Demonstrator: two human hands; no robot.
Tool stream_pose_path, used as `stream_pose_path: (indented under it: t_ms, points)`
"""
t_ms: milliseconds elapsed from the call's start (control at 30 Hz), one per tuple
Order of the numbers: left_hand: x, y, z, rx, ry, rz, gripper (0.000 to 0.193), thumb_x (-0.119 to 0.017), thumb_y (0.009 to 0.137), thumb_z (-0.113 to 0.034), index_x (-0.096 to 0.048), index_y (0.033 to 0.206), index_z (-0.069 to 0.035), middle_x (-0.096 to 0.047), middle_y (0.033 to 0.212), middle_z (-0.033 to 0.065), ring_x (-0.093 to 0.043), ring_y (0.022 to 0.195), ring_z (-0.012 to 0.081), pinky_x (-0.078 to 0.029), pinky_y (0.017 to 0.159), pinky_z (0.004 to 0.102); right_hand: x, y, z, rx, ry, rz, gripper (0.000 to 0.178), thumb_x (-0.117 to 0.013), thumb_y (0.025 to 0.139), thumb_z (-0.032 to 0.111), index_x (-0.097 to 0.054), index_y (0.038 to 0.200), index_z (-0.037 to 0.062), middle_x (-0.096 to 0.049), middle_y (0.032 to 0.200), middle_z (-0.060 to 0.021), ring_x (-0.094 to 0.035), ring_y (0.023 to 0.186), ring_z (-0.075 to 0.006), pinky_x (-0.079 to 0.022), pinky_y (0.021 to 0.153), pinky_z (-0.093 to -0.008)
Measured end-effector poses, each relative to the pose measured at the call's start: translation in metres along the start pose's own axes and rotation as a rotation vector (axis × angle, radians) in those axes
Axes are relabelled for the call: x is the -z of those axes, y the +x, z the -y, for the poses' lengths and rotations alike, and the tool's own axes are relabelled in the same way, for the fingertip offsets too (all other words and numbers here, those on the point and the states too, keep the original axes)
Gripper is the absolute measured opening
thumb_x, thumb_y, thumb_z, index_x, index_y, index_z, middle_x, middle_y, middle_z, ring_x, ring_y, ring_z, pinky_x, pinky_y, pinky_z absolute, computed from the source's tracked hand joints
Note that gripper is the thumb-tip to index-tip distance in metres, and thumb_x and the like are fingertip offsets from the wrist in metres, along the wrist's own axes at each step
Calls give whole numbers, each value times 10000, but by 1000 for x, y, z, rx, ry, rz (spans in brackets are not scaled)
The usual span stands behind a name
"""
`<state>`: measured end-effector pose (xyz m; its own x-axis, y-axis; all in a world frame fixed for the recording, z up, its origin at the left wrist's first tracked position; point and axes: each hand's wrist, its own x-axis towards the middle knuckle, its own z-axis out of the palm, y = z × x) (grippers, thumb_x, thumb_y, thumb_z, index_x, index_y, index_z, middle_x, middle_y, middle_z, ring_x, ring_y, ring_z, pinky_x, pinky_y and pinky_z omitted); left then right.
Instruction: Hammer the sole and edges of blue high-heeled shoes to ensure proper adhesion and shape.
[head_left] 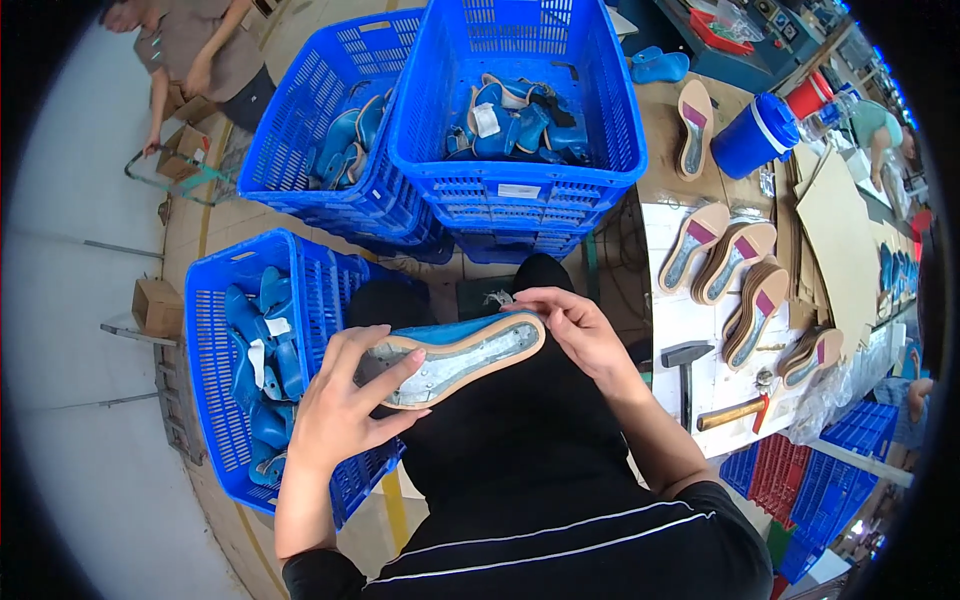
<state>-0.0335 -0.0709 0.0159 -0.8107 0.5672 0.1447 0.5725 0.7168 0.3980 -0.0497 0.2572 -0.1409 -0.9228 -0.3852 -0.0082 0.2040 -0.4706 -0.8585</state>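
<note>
My left hand (345, 400) is closed around one end of a blue shoe last (452, 333), held tilted over my lap. An insole (470, 362) lies on the last's underside and faces up. It has a tan rim and a grey, metallic-looking middle, and my left fingers spread across its wider end. At the narrower end, my right hand (580, 335) has its thumb and forefinger drawn together. A thin, translucent scrap (497, 298) shows at those fingertips, just above the last's edge.
Blue crates (515, 185) holding blue lasts stand ahead, with another crate (235, 400) at my left. On the right-hand workbench (665, 345) are stacked insoles (755, 315), a hammer (686, 375), a wooden-handled tool (730, 413) and a blue jug (755, 137). A person (205, 50) stands far left.
</note>
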Motion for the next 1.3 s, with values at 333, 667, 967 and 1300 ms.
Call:
stream_pose_path:
  t_ms: [333,667,967,1300]
  points:
    - [0,-2,3,1,12,21,727,-1011,639,-276,-788,1330,-243,-612,1381,132,-630,1157,350,-624,898,448,7,9,4,-112,104,4,506,-794,1005,253,-657,1431,17,-748,1349,-173,-703,1272,-236,-526,1117,-365]
    - [-1,-5,0,37,19,38,721,-1012,641,-272,-792,1327,-279,-599,1394,134,-622,1161,350,-622,904,445,6,6,-2,-107,157,30,637,-803,995,346,-592,1506,29,-713,1408,-195,-695,1283,-237,-518,1122,-367]
    - [-4,-5,-4,94,-5,27,740,-1023,619,-234,-794,1321,-280,-596,1372,149,-623,1177,359,-619,914,439,8,6,-3,-52,133,78,615,-818,995,297,-604,1508,34,-701,1437,-174,-665,1322,-230,-512,1122,-363]
    - [-1,-6,-7,87,-27,33,711,-1011,657,-216,-788,1331,-247,-576,1390,149,-605,1134,355,-613,888,431,3,8,6,29,-88,159,704,-955,819,204,-687,1443,20,-659,1357,-111,-616,1291,-245,-465,1131,-378]
